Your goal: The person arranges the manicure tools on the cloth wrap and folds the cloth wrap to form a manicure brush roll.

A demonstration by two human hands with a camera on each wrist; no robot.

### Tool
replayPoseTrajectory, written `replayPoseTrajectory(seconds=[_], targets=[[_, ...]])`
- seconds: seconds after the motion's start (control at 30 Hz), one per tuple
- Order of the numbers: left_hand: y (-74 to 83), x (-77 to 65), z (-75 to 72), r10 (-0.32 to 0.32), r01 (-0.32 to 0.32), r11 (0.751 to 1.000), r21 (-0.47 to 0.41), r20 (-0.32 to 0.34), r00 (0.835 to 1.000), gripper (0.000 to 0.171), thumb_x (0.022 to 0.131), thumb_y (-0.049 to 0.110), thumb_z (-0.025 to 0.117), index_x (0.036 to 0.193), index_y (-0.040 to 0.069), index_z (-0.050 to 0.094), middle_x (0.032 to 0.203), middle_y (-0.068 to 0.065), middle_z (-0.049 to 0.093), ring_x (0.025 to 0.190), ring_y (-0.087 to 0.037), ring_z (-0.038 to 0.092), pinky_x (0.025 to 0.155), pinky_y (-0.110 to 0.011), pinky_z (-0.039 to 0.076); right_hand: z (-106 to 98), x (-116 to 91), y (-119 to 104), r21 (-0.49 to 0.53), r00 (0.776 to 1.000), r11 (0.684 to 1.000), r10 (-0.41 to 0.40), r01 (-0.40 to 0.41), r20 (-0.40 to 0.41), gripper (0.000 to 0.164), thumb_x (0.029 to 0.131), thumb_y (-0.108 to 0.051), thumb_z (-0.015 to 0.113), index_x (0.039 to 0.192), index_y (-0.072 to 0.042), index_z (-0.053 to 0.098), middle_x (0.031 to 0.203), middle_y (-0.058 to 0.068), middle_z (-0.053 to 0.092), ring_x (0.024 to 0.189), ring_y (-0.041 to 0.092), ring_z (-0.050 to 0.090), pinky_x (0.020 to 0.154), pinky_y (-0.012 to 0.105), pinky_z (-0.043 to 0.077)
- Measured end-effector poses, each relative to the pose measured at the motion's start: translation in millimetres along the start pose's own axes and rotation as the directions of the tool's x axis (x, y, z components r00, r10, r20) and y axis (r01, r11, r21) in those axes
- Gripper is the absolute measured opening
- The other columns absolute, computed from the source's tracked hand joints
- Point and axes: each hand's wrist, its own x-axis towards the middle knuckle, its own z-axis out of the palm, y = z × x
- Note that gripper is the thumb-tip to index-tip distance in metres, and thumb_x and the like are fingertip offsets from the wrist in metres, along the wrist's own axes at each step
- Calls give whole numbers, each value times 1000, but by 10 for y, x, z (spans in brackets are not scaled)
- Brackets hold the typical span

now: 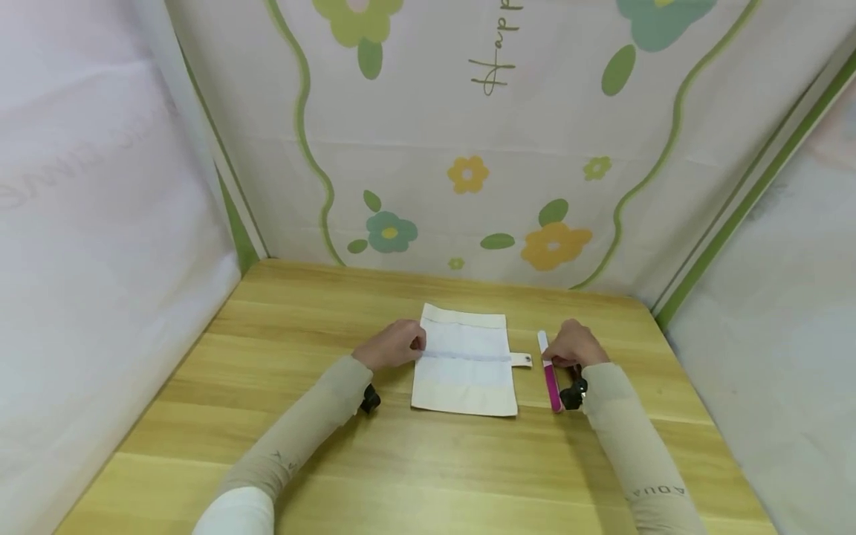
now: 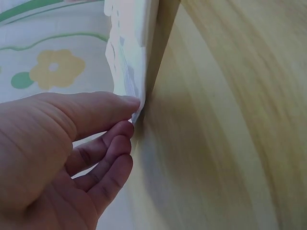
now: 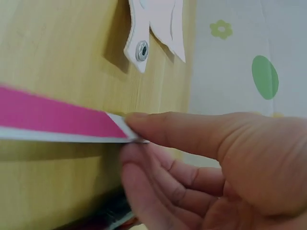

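Note:
A white fabric pouch (image 1: 466,383) lies unfolded on the table, a faint bluish crease across its middle. Its short strap (image 1: 521,360) with a metal snap points right. My left hand (image 1: 396,343) is at the pouch's left edge, and in the left wrist view thumb and forefinger pinch that edge. To the right of the strap, my right hand (image 1: 574,344) pinches a pink and white nail file (image 3: 57,117) between thumb and fingers. In the right wrist view the file's pink face shows, raised over the table.
The wooden table (image 1: 374,475) meets a flower-printed cloth wall (image 1: 414,186) at the back, with more cloth at both sides. A dark, shiny object (image 3: 112,211) partly shows below my right hand. Black wrist cameras (image 1: 370,399) sit on both wrists.

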Motion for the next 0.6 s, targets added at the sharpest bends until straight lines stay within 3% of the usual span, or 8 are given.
replayPoseTrajectory(seconds=[0.17, 0.37, 0.47, 0.6], targets=[[-73, 7, 18, -48, 48, 999, -24, -2, 999, 9, 96, 1, 73, 90, 6, 76, 93, -3, 73, 84, -12, 63, 82, -30, 58, -12, 21, -19, 65, 999, 997, -48, 48, 0, 23, 86, -14, 82, 67, -5, 72, 55, 2, 63, 50, 13, 58, 60, 32, 55], [-73, 13, 26, -41, 42, 997, -58, 18, 999, 10, 97, 2, 71, 89, 6, 75, 91, -2, 71, 82, -13, 58, 81, -29, 55, -96, -1, -149, 23, 994, 994, -108, 108, -22, 45, 94, -18, 76, 54, -15, 55, 49, -4, 50, 47, 12, 46, 60, 33, 49], [-58, 18, 20, -34, 35, 997, -68, 13, 999, 12, 98, 1, 70, 88, 5, 74, 89, -3, 71, 81, -13, 57, 80, -29, 53, -139, 8, -275, 41, 991, 991, -127, 129, -37, 41, 94, -18, 76, 59, -12, 57, 53, -4, 53, 51, 12, 46, 63, 34, 48], [-43, 19, 11, -43, 44, 997, -69, 14, 999, 14, 98, 0, 69, 86, 6, 73, 88, -3, 70, 80, -12, 56, 78, -27, 51, -155, 63, -477, 43, 991, 990, -130, 131, -29, 23, 95, -20, 76, 79, -3, 73, 72, 6, 72, 68, 19, 62, 77, 39, 54]])
